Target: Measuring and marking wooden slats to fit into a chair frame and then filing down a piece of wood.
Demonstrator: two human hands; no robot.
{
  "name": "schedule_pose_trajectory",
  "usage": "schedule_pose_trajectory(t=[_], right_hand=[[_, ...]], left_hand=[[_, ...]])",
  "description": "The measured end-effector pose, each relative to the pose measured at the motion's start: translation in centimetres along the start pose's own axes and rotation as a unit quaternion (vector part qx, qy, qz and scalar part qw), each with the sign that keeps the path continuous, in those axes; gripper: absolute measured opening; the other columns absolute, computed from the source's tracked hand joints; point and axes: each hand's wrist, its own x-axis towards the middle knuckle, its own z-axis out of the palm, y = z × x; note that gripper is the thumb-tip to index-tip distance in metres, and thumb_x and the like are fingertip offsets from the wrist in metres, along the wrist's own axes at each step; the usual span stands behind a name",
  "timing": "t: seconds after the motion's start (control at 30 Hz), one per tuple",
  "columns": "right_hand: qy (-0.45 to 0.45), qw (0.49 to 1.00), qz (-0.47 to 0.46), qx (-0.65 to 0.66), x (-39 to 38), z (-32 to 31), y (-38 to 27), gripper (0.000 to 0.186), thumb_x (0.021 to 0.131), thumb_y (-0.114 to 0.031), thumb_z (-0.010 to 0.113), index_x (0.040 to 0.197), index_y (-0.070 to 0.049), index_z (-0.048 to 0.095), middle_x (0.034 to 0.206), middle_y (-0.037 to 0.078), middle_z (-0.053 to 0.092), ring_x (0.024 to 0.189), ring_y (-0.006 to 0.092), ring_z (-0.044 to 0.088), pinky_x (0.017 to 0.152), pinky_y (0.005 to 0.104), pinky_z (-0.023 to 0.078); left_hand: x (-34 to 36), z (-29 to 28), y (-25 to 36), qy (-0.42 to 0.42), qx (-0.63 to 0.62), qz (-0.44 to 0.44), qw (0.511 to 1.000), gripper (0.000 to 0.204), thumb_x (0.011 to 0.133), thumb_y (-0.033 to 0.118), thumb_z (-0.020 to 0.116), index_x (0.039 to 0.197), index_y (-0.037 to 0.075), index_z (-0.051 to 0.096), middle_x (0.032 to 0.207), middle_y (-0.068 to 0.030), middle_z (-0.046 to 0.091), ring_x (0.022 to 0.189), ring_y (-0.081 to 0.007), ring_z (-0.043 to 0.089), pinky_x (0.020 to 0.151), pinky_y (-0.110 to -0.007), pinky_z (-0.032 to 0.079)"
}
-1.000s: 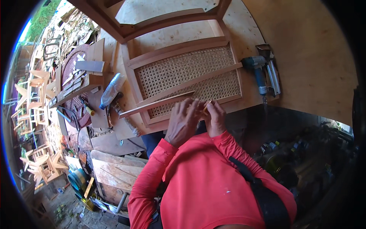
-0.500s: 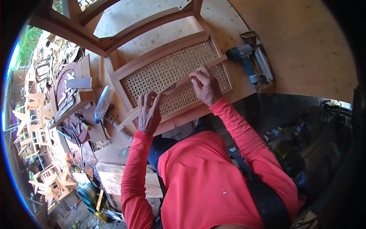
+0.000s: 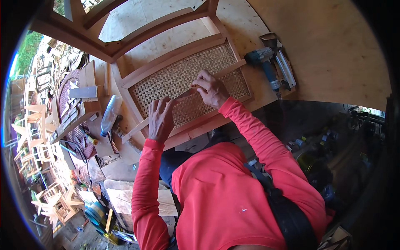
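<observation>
Both hands are down on the thin wooden strip (image 3: 183,96) lying diagonally across the cane panel (image 3: 183,79): left hand (image 3: 160,118) pressing flat near its lower end, right hand (image 3: 211,88) pinching it mid-span. Nail gun (image 3: 271,68) sits just beside the frame's right edge; bare plywood beyond.

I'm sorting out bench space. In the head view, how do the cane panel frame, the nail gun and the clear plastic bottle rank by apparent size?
1. Cane panel frame, by far the largest.
2. Nail gun.
3. Clear plastic bottle, though it lies nearer the bent rim, so its place below the nail gun is unsure.
</observation>
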Motion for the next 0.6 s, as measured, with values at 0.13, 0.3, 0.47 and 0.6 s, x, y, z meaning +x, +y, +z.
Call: schedule_pose_trajectory(t=[0.13, 0.3, 0.47, 0.6], right_hand=[[0.003, 1.000, 0.006, 0.000, 0.0, 0.2, 0.1, 0.027, 0.087, -0.001, 0.082, 0.112, -0.011, 0.076, 0.115, 0.008, 0.062, 0.098, 0.0321, 0.073, 0.080, 0.0447, 0.062], [0.005, 1.000, 0.005, 0.000, -0.3, 0.4, 0.4, 0.026, 0.088, -0.004, 0.082, 0.112, -0.011, 0.076, 0.115, 0.007, 0.062, 0.097, 0.0312, 0.073, 0.080, 0.0449, 0.062], [-0.016, 1.000, 0.021, -0.005, -0.1, 0.4, 0.3, 0.029, 0.087, -0.006, 0.082, 0.115, -0.011, 0.076, 0.117, 0.007, 0.061, 0.100, 0.0306, 0.074, 0.082, 0.0454, 0.063], [-0.013, 1.000, -0.012, -0.020, 0.1, 0.0, -0.6, 0.032, 0.087, -0.007, 0.083, 0.117, -0.012, 0.074, 0.119, 0.007, 0.060, 0.100, 0.0302, 0.074, 0.082, 0.0448, 0.064]], left_hand=[[0.0, 0.1, -0.2, 0.004, 0.007, 0.005, 1.000, 0.039, 0.089, -0.003, 0.066, 0.125, 0.013, 0.072, 0.129, -0.0105, 0.068, 0.115, -0.0363, 0.062, 0.101, -0.050, 0.051], [0.1, 0.2, -0.1, 0.002, 0.005, 0.008, 1.000, 0.039, 0.090, -0.003, 0.066, 0.124, 0.013, 0.072, 0.128, -0.0099, 0.068, 0.115, -0.0359, 0.062, 0.100, -0.050, 0.051], [0.3, 0.1, 0.2, 0.003, 0.011, 0.006, 1.000, 0.038, 0.090, -0.003, 0.066, 0.124, 0.013, 0.073, 0.128, -0.0091, 0.069, 0.114, -0.0351, 0.062, 0.100, -0.049, 0.051], [0.1, 0.1, 0.1, 0.013, 0.025, 0.018, 0.999, 0.039, 0.089, -0.002, 0.067, 0.125, 0.013, 0.073, 0.128, -0.0086, 0.069, 0.114, -0.0347, 0.062, 0.099, -0.049, 0.051]])
